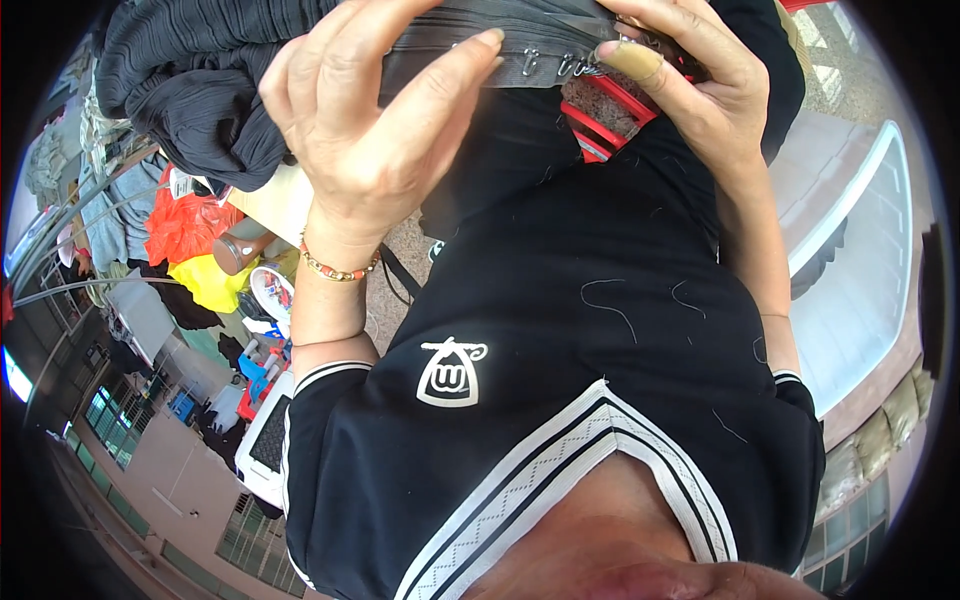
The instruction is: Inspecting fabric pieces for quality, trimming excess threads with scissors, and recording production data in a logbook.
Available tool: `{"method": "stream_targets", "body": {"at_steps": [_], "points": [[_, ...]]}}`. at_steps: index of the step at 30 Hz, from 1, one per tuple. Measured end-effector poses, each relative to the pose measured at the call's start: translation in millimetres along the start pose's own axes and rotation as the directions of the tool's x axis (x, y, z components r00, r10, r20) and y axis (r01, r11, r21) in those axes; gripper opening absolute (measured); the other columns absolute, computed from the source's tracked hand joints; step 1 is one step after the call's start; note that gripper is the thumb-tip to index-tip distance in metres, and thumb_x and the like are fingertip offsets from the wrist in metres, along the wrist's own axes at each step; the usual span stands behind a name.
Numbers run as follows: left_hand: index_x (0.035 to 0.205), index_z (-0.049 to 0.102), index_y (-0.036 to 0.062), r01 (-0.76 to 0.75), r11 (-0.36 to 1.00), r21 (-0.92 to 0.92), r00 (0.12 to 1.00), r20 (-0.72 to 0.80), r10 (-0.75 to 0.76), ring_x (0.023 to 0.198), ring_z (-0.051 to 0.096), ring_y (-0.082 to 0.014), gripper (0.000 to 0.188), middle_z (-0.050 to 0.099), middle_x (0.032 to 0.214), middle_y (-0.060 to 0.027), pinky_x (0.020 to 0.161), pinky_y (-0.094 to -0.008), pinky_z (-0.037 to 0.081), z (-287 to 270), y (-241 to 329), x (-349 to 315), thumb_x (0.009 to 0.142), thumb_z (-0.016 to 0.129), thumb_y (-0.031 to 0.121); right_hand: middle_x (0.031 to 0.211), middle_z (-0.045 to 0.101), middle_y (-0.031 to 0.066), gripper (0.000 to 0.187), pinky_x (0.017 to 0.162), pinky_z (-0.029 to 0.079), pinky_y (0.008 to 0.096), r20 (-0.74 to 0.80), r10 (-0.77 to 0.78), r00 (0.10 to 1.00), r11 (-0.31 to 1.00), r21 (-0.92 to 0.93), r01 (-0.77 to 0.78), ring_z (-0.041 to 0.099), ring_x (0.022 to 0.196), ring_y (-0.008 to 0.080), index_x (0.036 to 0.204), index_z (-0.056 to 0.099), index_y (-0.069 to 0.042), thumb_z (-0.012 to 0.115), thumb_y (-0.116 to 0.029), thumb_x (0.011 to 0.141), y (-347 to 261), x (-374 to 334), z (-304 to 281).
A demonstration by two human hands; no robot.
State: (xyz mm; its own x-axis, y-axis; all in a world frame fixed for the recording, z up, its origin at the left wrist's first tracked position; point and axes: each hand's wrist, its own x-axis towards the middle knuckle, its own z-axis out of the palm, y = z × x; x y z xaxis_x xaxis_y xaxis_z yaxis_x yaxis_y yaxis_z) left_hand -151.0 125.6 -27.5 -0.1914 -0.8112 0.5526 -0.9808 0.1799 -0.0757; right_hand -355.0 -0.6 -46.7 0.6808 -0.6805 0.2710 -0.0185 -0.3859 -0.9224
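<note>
Sheer grey fabric (450, 65) stretches between my hands at the top of the head view, with several small metal hooks or pins (530, 64) along its lower band. My left hand (370, 150), a beaded bracelet on its wrist, is closed on the fabric, thumb in front; its fingertips are partly cut off. My right hand (715, 100) pinches the band's other end beside the hooks; a tan covering wraps its thumb tip. Dark pleated cloth (210, 110) is bunched beside my left hand. Below the right thumb shows a red-edged object (605, 115) whose kind I cannot make out.
At left are a red plastic bag (190, 225), a yellow bag (215, 283), a brown cylindrical object (238, 252) and a white tub of small items (272, 290). A large pale plastic bin (870, 260) stands at right.
</note>
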Motion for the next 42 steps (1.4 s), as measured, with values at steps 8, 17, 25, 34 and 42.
{"method": "stream_targets", "body": {"at_steps": [8,17,25,34,42], "points": [[0.092,0.077,0.0172,-0.145,0.988,0.06,0.988,-0.037,0.147,0.108,0.063,-0.0157,0.013,0.069,0.113,0.0015,0.091,-0.0293,0.04,6,-7,-1,0.079,0.079,0.02,0.083,0.061,0.0035,0.036,0.065,0.042,0.0236,-0.02,-0.015,1.0,1.0,0.0,0.015,0.055,0.074,0.0111,0.113,0.072,0.0,0.079,-0.002,0.077,11,-12,-8],[0.093,0.071,0.0144,-0.049,0.994,-0.098,0.998,-0.034,0.046,0.106,0.063,-0.0227,0.01,0.068,0.111,-0.0027,0.091,-0.0322,0.042,9,7,0,0.085,0.075,0.019,0.088,0.064,0.0081,0.039,0.067,0.047,0.0276,0.057,-0.164,0.985,0.985,-0.046,0.166,0.061,0.078,0.0189,0.114,0.071,-0.002,0.08,0.001,0.076,22,-16,-7],[0.093,0.07,0.0091,-0.061,0.957,-0.284,0.998,-0.048,0.049,0.105,0.062,-0.028,0.01,0.065,0.109,-0.0089,0.094,-0.0382,0.049,0,11,-6,0.087,0.074,0.015,0.087,0.063,0.008,0.038,0.065,0.047,0.0275,0.035,-0.214,0.976,0.976,-0.02,0.215,0.06,0.077,0.019,0.114,0.071,-0.001,0.08,-0.002,0.077,26,-13,-5],[0.093,0.069,0.0042,-0.013,0.935,-0.353,0.998,-0.065,-0.011,0.106,0.061,-0.0289,0.009,0.063,0.108,-0.0125,0.096,-0.0418,0.051,7,11,-9,0.089,0.07,0.013,0.083,0.061,0.0059,0.039,0.063,0.046,0.0278,0.087,-0.274,0.958,0.947,-0.148,0.285,0.059,0.072,0.0182,0.113,0.072,-0.004,0.081,-0.008,0.075,16,-9,-4],[0.094,0.069,0.0045,-0.001,0.933,-0.361,0.995,-0.089,-0.033,0.107,0.061,-0.028,0.009,0.063,0.109,-0.0121,0.097,-0.0414,0.05,8,11,-8,0.09,0.069,0.012,0.082,0.059,0.0043,0.04,0.062,0.047,0.0292,0.093,-0.328,0.94,0.918,-0.202,0.34,0.059,0.072,0.019,0.113,0.073,-0.007,0.081,-0.011,0.075,15,-7,-1]]}}
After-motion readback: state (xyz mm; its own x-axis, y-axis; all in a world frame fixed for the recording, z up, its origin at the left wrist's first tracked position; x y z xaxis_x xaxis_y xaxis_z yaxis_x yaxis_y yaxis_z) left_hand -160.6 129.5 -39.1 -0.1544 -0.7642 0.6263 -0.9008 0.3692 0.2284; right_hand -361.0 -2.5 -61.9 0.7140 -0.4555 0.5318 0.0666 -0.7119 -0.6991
